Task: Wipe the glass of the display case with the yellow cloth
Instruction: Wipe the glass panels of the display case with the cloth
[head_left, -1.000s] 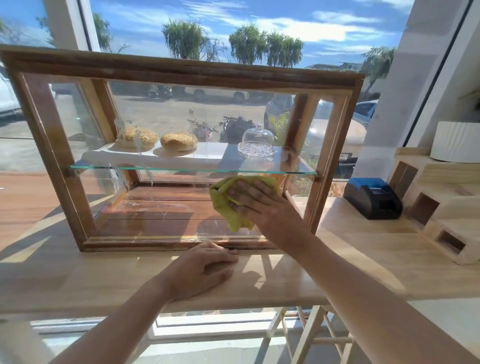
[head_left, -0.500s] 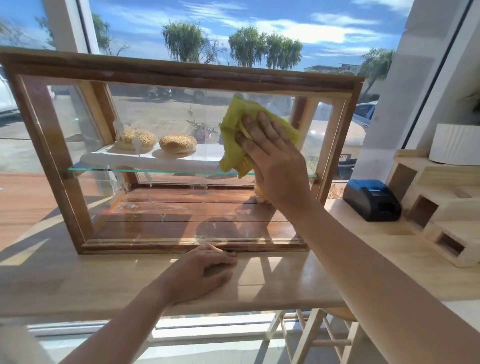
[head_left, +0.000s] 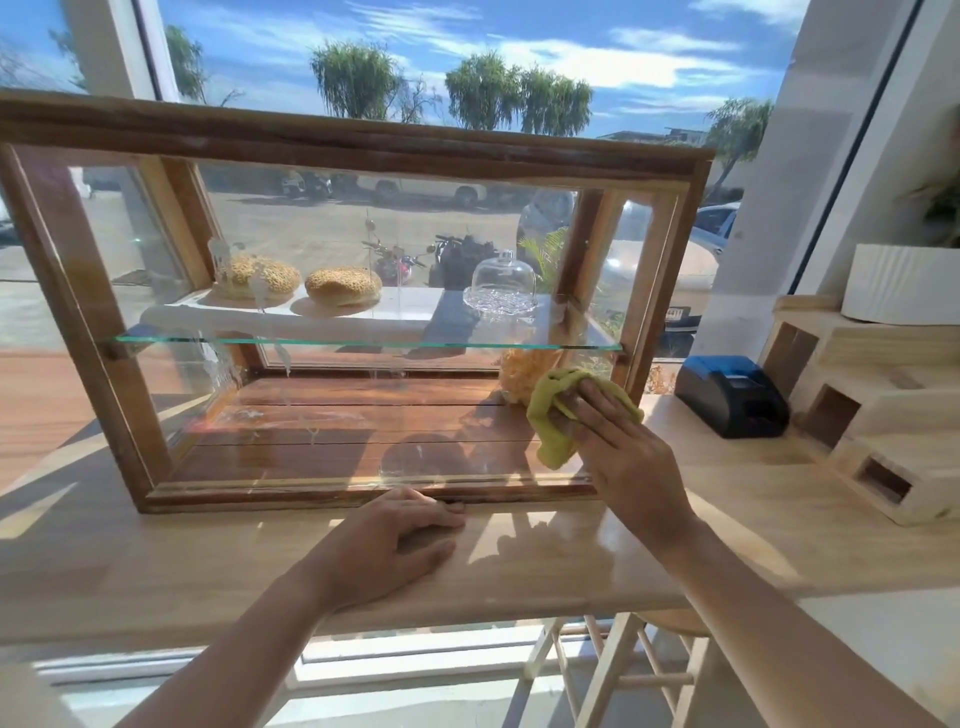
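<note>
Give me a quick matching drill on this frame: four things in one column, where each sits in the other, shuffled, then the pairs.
Things:
1. yellow cloth
2. left hand
3. black and blue printer
4. glass dome

Places:
A. flat on the wooden counter, at the case's bottom frame
B. on the counter to the right of the display case
C. pressed on the lower right of the front glass under the right hand
D. seen through the glass, above the shelf, right of the two buns

Pairs: 1-C, 2-A, 3-B, 4-D
</note>
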